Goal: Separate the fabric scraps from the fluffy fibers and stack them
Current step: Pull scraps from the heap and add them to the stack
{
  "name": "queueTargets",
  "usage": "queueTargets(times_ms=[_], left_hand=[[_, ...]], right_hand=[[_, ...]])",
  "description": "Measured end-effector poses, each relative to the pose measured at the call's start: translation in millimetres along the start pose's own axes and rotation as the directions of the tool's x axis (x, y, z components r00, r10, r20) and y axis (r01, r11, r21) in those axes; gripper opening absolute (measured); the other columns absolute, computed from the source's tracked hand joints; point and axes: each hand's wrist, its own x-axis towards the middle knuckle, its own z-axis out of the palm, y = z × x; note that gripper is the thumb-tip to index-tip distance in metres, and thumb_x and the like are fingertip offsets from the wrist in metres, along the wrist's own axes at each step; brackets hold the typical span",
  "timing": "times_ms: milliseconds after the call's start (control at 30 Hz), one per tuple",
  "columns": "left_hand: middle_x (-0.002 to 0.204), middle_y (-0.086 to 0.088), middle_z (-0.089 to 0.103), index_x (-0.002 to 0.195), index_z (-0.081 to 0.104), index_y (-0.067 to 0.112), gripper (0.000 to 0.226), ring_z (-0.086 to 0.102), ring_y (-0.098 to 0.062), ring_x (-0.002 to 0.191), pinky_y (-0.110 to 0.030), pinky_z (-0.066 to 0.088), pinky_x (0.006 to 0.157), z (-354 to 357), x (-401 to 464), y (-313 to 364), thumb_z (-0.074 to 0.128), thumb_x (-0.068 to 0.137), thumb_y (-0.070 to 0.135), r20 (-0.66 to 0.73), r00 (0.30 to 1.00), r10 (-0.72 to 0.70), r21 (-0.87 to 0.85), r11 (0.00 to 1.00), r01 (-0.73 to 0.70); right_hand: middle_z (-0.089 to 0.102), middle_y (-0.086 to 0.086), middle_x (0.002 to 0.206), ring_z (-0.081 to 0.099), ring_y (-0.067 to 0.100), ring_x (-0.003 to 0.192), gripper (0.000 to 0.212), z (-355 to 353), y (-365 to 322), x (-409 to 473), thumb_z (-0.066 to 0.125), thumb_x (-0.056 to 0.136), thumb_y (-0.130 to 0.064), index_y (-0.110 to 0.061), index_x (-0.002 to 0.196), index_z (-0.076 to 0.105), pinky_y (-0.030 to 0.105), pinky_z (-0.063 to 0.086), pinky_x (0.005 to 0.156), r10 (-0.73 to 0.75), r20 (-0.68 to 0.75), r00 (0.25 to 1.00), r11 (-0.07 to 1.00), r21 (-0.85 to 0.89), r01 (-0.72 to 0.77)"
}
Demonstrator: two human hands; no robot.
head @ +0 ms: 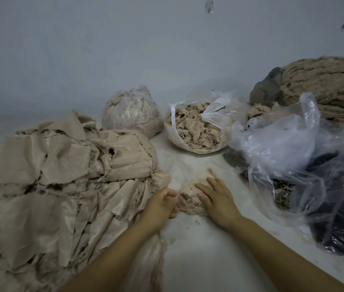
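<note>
Lower centre of frame: small beige frayed fabric scrap with fluffy fibers on white desk.
Right hand flat, grip wide, pinning scrap.
Left hand grip narrow, pinching fiber edge.
Best: keep pin firm, pull fluff sideways slowly, then lay on beige scrap stack, left of frame.

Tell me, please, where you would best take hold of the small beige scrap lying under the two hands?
Probably at its pointed far corner: the beige scrap lies flat, and that tip pokes out bare beyond the right hand, which presses on it. Come from above and pinch. The left hand already pinches the frayed near-left edge.
</note>
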Motion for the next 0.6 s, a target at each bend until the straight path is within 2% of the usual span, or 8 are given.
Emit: queueTargets(times_ms=[100, 200, 233, 300, 367, 433, 500, 600], left_hand=[[0.099, -0.006, 0.066, 0.101, 0.064, 0.007, 0.031, 0.06, -0.012, 0.093, -0.014, 0.046, 0.085, -41, -20, -11, 0.042, 0.087, -0.011, 0.183, 0.968, 0.171, 0.435, 0.869, -0.236], [0.132, 0.003, 0.052, 0.129, 0.055, 0.01, 0.045, 0.044, -0.003, 0.12, 0.002, 0.02, 0.099, -71, -36, -25, 0.044, 0.086, 0.0, 0.331, 0.918, 0.219, 0.661, 0.64, -0.391], [0.139, 0.004, 0.045, 0.136, 0.049, 0.012, 0.046, 0.039, -0.004, 0.128, 0.003, 0.011, 0.101, -75, -39, -31, 0.044, 0.09, 0.006, 0.329, 0.914, 0.236, 0.701, 0.588, -0.404], [0.143, 0.001, 0.041, 0.139, 0.045, 0.012, 0.043, 0.036, -0.01, 0.134, 0.002, 0.006, 0.1, -73, -42, -41, 0.044, 0.096, 0.016, 0.29, 0.91, 0.298, 0.748, 0.523, -0.409], [0.133, -0.006, 0.052, 0.133, 0.051, 0.008, 0.038, 0.045, -0.017, 0.125, -0.004, 0.018, 0.099, -64, -43, -46, 0.048, 0.096, 0.015, 0.22, 0.913, 0.343, 0.738, 0.554, -0.386], [0.123, -0.008, 0.057, 0.129, 0.052, 0.005, 0.035, 0.051, -0.018, 0.115, -0.009, 0.028, 0.094, -56, -43, -47, 0.052, 0.094, 0.009, 0.125, 0.936, 0.33, 0.688, 0.651, -0.322], [0.124, -0.007, 0.057, 0.13, 0.051, 0.005, 0.035, 0.051, -0.016, 0.114, -0.012, 0.03, 0.096, -52, -44, -49, 0.05, 0.095, 0.008, 0.087, 0.946, 0.311, 0.656, 0.697, -0.289], [0.128, -0.007, 0.056, 0.126, 0.058, 0.006, 0.03, 0.05, -0.019, 0.119, -0.009, 0.025, 0.099, -55, -43, -55, 0.047, 0.098, 0.01, 0.156, 0.922, 0.355, 0.706, 0.613, -0.356]], right_hand=[[0.03, 0.003, 0.154, 0.014, 0.023, 0.146, 0.038, -1, -10, -10, 0.038, 0.102, -0.039, -0.031, 0.137, 0.05, 0.044, 0.006, 0.117, 0.034, -0.115, 0.993, 0.999, 0.03, -0.031], [0.062, 0.011, 0.118, 0.054, 0.034, 0.115, 0.027, 10, -33, -39, 0.054, 0.092, -0.023, -0.014, 0.111, 0.07, 0.044, 0.034, 0.102, -0.156, -0.406, 0.9, 0.977, 0.071, 0.201], [0.065, 0.007, 0.109, 0.058, 0.029, 0.105, 0.024, 16, -42, -49, 0.054, 0.091, -0.022, -0.014, 0.106, 0.071, 0.037, 0.04, 0.096, -0.21, -0.369, 0.905, 0.96, 0.097, 0.262], [0.065, 0.001, 0.105, 0.056, 0.021, 0.104, 0.025, 28, -62, -62, 0.051, 0.096, -0.032, -0.019, 0.106, 0.07, 0.026, 0.036, 0.091, -0.199, -0.1, 0.975, 0.952, 0.215, 0.216], [0.059, -0.002, 0.106, 0.048, 0.016, 0.107, 0.035, 37, -79, -62, 0.053, 0.089, -0.054, -0.027, 0.105, 0.068, 0.026, 0.032, 0.09, -0.077, 0.089, 0.993, 0.973, 0.225, 0.055], [0.052, -0.003, 0.097, 0.047, 0.017, 0.102, 0.033, 42, -96, -59, 0.057, 0.079, -0.062, -0.03, 0.085, 0.062, 0.031, 0.035, 0.086, 0.018, 0.143, 0.99, 0.987, 0.158, -0.041], [0.045, -0.003, 0.087, 0.05, 0.021, 0.097, 0.029, 44, -109, -58, 0.058, 0.083, -0.049, -0.027, 0.07, 0.045, 0.033, 0.035, 0.078, 0.015, 0.188, 0.982, 0.992, 0.118, -0.037], [0.051, -0.006, 0.077, 0.051, 0.014, 0.078, 0.023, 40, -109, -63, 0.058, 0.09, -0.032, -0.022, 0.076, 0.043, 0.031, 0.038, 0.07, 0.043, 0.222, 0.974, 0.927, 0.354, -0.121]])
